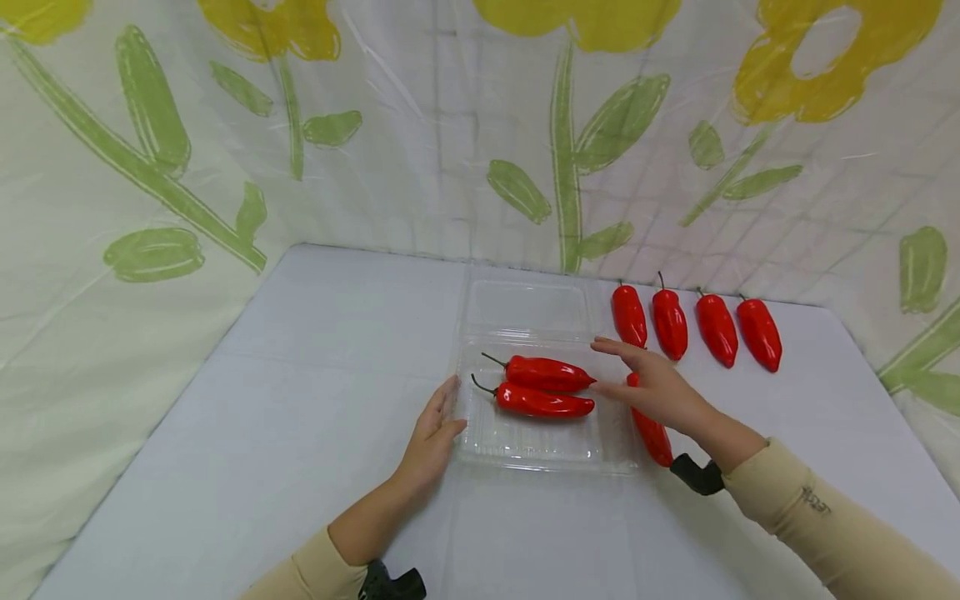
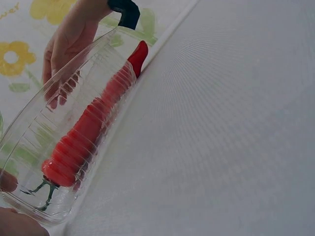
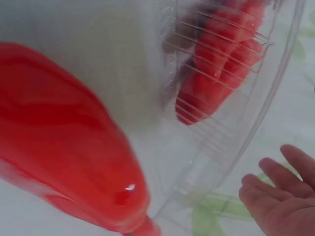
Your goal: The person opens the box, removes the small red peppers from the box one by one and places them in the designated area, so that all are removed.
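Note:
A clear plastic clamshell container [image 1: 525, 454] lies opened out on the table, its lid [image 1: 528, 304] folded back toward the wall. Inside its tray are two shiny red peppers with green stems, the far pepper [image 1: 547, 373] beside the near pepper [image 1: 543, 402], stems to the left. My left hand [image 1: 429, 437] rests against the tray's left side, fingers along the wall and thumb at the rim. Over the tray's right edge my right hand [image 1: 652, 383] hovers with fingers extended, holding nothing. Another red pepper [image 1: 652, 435] lies right of the tray, partly hidden under that hand.
Several more red peppers stand in a row at the back right, among them one pepper [image 1: 717, 331] with its stem toward the wall. A white cloth covers the table [image 1: 315, 400]. Behind it hangs a flower-printed sheet [image 1: 420, 150]. Each wrist carries a dark device [image 1: 697, 475].

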The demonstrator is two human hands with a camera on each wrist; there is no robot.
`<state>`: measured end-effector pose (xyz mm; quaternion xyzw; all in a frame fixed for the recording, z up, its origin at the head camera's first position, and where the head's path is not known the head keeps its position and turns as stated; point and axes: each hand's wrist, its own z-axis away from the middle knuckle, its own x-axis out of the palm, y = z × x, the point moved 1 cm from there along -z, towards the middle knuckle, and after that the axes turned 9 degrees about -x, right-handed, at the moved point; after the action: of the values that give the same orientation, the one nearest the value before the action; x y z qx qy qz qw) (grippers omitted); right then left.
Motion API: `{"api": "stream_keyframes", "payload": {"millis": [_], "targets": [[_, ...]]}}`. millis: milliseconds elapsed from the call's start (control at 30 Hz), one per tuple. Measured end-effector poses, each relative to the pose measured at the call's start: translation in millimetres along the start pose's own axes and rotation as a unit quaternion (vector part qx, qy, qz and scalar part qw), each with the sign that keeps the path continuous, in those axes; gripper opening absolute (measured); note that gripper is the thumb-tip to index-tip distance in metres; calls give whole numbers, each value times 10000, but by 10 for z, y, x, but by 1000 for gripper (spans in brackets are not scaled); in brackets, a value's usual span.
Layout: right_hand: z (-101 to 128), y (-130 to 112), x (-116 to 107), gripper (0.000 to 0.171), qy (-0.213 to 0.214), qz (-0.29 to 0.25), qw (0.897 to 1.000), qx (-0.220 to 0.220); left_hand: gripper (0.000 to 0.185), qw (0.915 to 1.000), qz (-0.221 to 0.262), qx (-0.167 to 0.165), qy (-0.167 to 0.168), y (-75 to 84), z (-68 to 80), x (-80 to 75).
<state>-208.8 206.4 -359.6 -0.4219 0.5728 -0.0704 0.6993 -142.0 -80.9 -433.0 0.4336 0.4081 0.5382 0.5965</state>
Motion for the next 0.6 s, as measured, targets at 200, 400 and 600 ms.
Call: {"api": "stream_keyframes", "payload": {"millis": [200,400,600], "targets": [[-128,-123,-13,64,-292,115,9991,-298,60,10000,-1,-15,-4,-7,-1,1],[-244,-140,19,61,-570,-83,9978,-315,60,10000,33,61,-24,-17,-4,-7],[-349,-182,67,59,-897,-301,9950,-329,60,9999,4,146,-60,-23,-2,-15]]}}
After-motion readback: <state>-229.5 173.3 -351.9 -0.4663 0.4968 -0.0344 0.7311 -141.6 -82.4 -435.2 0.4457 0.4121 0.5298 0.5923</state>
